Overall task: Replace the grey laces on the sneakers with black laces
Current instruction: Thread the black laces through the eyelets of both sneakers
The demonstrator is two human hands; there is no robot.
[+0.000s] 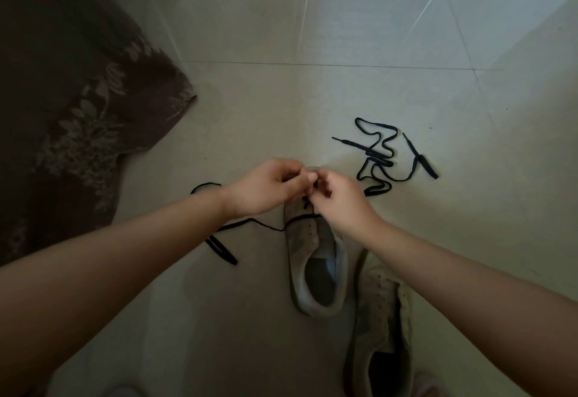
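Nearby, spare black lace (pixel 380 154), patterned cloth (pixel 72 99).

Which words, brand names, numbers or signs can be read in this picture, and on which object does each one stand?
None can be read.
Sneaker being laced: no logo or print shows; the hands cover its toe.
Second sneaker: no label is visible, and the inside is too dark to tell.
Loose black lace: plain.
Brown cloth: only a leaf pattern, no writing.
Floor tiles: no marks.
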